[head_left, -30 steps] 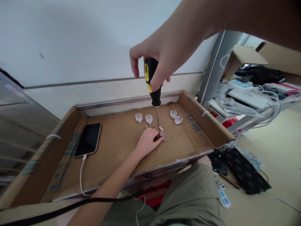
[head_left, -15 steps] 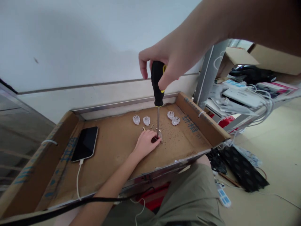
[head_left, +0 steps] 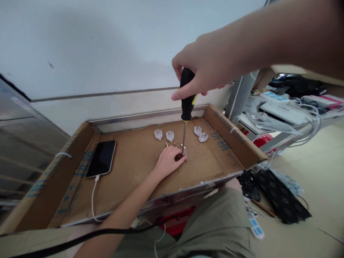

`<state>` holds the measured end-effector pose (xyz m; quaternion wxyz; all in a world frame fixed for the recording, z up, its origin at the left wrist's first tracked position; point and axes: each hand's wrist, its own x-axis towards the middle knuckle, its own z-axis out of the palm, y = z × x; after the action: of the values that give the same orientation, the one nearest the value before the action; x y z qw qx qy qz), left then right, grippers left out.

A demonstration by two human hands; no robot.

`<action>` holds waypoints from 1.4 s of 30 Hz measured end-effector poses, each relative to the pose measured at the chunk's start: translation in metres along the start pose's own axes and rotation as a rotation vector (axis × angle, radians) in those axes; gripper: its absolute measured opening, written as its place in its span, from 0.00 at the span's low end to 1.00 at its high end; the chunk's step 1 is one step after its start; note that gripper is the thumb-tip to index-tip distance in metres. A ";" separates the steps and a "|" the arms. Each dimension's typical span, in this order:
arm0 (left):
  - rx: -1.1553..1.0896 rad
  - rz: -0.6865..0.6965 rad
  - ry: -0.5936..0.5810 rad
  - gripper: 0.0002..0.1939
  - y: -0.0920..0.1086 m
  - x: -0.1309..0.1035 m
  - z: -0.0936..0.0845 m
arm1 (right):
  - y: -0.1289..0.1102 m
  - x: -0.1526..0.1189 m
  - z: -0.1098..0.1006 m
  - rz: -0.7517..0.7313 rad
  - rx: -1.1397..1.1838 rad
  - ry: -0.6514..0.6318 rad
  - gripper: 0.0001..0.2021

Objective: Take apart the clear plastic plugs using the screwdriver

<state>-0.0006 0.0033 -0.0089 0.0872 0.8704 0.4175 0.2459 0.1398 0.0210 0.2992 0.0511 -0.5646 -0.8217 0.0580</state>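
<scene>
My right hand (head_left: 197,71) grips the black-and-yellow handle of a screwdriver (head_left: 187,107), which stands nearly upright with its shaft pointing down. The tip meets a small clear plug piece (head_left: 185,152) on the cardboard. My left hand (head_left: 170,159) pinches that piece from the left, its fingers hiding most of it. Behind the hands lie more clear plug pieces with metal prongs: a left pair (head_left: 169,135) and a right pair (head_left: 203,137). Several small metal bits (head_left: 167,145) lie just beyond my left fingers, with tiny dark screws (head_left: 199,152) scattered to the right.
A cardboard-lined tray (head_left: 129,186) with raised sides holds everything. On its left lies a phone (head_left: 101,158) with a white charging cable (head_left: 93,200). A black strap (head_left: 88,233) crosses the lower left. At right, a cluttered shelf (head_left: 285,123) carries power strips and cables.
My right hand has turned around the screwdriver handle, with the thumb now across its front. The view has shifted slightly. My left hand stays on the plug piece.
</scene>
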 end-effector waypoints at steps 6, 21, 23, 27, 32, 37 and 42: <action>-0.007 -0.004 -0.001 0.10 0.000 0.000 0.000 | -0.007 -0.004 0.004 -0.012 -0.127 -0.066 0.36; -0.020 0.005 0.007 0.09 0.000 -0.001 0.000 | -0.022 -0.004 0.004 -0.015 -0.596 -0.002 0.34; -0.018 0.000 0.008 0.09 0.000 -0.001 0.000 | -0.021 -0.002 0.005 -0.050 -0.658 0.055 0.34; -0.022 -0.005 0.000 0.09 0.000 -0.001 0.000 | -0.011 0.002 0.004 -0.094 -0.655 0.053 0.39; -0.016 -0.005 -0.013 0.10 0.000 -0.001 -0.001 | -0.003 -0.001 0.010 -0.232 -0.622 0.245 0.43; -0.006 -0.005 -0.011 0.10 0.002 -0.001 -0.001 | 0.002 -0.004 0.007 -0.263 -0.167 0.100 0.33; -0.017 -0.003 -0.004 0.08 0.001 -0.002 0.001 | 0.003 -0.004 0.004 -0.256 0.089 -0.033 0.21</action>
<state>0.0000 0.0013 -0.0096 0.0958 0.8696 0.4163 0.2475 0.1439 0.0181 0.2950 0.0697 -0.4511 -0.8845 0.0965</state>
